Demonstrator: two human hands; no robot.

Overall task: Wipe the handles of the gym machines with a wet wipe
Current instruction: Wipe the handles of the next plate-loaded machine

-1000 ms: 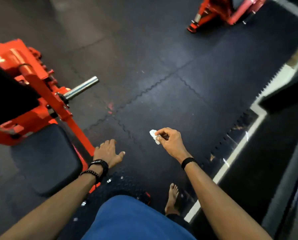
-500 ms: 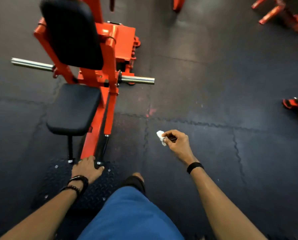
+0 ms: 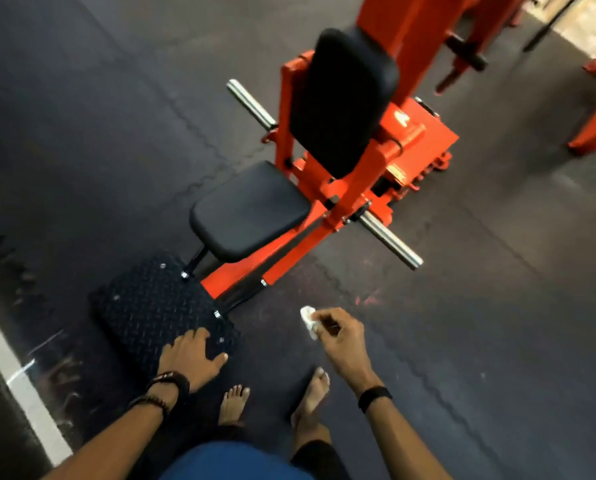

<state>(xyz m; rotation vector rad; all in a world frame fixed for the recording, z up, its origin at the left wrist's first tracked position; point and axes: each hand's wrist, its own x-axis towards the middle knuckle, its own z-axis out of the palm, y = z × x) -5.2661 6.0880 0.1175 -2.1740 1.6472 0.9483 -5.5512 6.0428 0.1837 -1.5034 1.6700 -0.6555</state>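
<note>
Pinching wet wipe (image 3: 308, 320) in right hand (image 3: 341, 336), left hand (image 3: 189, 355) loose, fingers spread, holding nothing

Dark rubber floor (image 3: 497, 306) carries an orange machine (image 3: 341, 202), seemingly bolted, and bare feet (image 3: 236, 403).

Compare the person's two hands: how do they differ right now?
The right hand pinches a white wet wipe; the left hand holds nothing. The left's fingers are spread over the footplate; the right's are curled, over bare floor. Both wrists wear dark bands.
</note>
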